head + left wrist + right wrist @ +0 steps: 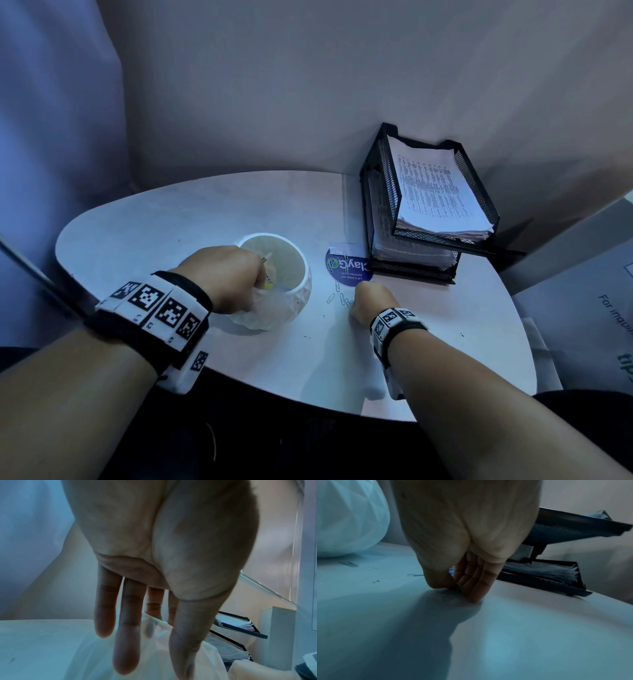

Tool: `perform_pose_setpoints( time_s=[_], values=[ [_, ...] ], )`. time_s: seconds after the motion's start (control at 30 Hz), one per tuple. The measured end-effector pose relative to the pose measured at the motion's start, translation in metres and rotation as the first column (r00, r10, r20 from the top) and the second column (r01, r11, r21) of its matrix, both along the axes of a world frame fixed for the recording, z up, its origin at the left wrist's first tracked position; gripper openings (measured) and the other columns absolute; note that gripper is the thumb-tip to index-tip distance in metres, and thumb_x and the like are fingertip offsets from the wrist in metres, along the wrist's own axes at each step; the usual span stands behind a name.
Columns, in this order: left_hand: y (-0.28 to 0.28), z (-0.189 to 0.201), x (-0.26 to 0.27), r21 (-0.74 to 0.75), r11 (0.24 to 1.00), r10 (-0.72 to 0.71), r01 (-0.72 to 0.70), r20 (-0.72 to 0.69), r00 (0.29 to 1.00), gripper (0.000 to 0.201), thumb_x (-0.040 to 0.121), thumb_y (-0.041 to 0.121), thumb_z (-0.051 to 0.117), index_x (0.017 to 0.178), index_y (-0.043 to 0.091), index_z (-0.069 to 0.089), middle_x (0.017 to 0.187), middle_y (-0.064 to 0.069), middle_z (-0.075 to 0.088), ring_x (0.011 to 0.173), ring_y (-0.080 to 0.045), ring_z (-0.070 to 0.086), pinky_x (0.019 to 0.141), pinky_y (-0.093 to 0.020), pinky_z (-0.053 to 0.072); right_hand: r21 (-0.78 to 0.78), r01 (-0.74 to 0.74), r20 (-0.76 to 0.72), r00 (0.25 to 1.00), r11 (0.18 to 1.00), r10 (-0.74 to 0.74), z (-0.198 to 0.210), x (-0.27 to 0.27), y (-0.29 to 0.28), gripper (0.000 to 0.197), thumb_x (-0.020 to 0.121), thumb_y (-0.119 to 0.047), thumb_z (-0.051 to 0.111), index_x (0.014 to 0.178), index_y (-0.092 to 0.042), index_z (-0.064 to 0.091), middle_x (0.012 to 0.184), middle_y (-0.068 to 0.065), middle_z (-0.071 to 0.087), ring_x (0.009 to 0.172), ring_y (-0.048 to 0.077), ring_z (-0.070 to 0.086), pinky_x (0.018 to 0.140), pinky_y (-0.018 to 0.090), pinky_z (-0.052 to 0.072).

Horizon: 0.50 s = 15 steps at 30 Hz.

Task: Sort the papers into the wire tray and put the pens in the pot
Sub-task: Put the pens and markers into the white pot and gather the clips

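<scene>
Pale table (428,342) | left hand (224,274) relaxed over pot (294,274) | right hand (371,301) apparently pinching paperclips (337,296) | wire tray (380,219) behind.

White pot (301,274), black wire tray (476,185), blue round sticker (356,270)

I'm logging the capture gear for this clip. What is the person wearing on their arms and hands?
Both forearms are bare, with no sleeves in view. Each wrist carries a black strap faced with white panels printed with square black-and-white coded markers: the left wristband and the right wristband. The left hand and the right hand wear no gloves; no rings are discernible.
</scene>
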<state>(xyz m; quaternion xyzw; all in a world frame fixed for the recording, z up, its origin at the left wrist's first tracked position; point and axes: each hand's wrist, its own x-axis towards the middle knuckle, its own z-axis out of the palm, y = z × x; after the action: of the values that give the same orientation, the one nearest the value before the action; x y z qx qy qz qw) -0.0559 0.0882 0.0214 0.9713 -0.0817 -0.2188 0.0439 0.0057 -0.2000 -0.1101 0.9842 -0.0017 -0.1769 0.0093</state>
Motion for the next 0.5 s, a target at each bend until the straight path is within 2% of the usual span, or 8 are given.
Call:
perform_pose_setpoints(
  time_s=[0.1,0.17,0.23,0.37,0.5],
  values=[
    [0.001,-0.001,0.000,0.005,1.000,-0.001,0.001,0.011,1.000,0.028,0.084,0.031,0.070,0.111,0.037,0.073,0.093,0.006,0.064,0.093,-0.022,0.063,0.072,-0.029,0.048,-0.002,-0.010,-0.008,1.000,1.000,0.010,0.001,0.000,0.002,0.014,0.088,-0.009,0.054,0.075,-0.011,0.053,0.073,0.006,0.051,0.077,0.032,0.054,0.069,0.029,0.045],
    [0.001,-0.001,0.001,0.009,1.000,-0.004,0.004,0.016,1.000,0.027,0.084,0.032,0.071,0.111,0.037,0.072,0.093,0.006,0.063,0.092,-0.021,0.062,0.071,-0.028,0.046,-0.006,-0.020,-0.013,1.000,1.000,0.020,0.004,0.000,0.003,0.012,0.089,-0.006,0.053,0.078,-0.010,0.055,0.075,0.009,0.054,0.076,0.031,0.053,0.068,0.029,0.045],
    [0.001,-0.001,0.001,0.012,1.000,-0.005,0.005,0.016,1.000,0.029,0.084,0.033,0.071,0.112,0.037,0.072,0.096,0.005,0.065,0.093,-0.021,0.063,0.072,-0.029,0.048,-0.006,-0.009,-0.006,1.000,1.000,0.009,0.003,0.001,0.003,0.016,0.089,-0.006,0.052,0.074,-0.011,0.052,0.078,0.012,0.056,0.076,0.031,0.053,0.068,0.029,0.045],
    [0.001,0.000,0.002,0.006,1.000,-0.004,0.004,0.015,1.000,0.029,0.084,0.033,0.071,0.113,0.037,0.072,0.101,0.004,0.068,0.094,-0.022,0.065,0.074,-0.029,0.050,0.034,0.076,0.000,0.997,0.997,-0.076,-0.003,0.004,0.002,0.019,0.083,-0.011,0.056,0.066,-0.013,0.047,0.069,0.006,0.050,0.074,0.032,0.053,0.066,0.027,0.043],
    [0.002,-0.001,0.002,0.001,1.000,-0.001,0.001,0.022,1.000,0.029,0.085,0.032,0.071,0.113,0.036,0.072,0.103,0.004,0.069,0.096,-0.022,0.065,0.076,-0.029,0.051,0.084,0.118,-0.004,0.993,0.989,-0.118,-0.006,0.005,-0.001,0.006,0.080,-0.014,0.058,0.076,-0.010,0.060,0.077,0.008,0.059,0.077,0.030,0.055,0.066,0.025,0.042]
  ],
)
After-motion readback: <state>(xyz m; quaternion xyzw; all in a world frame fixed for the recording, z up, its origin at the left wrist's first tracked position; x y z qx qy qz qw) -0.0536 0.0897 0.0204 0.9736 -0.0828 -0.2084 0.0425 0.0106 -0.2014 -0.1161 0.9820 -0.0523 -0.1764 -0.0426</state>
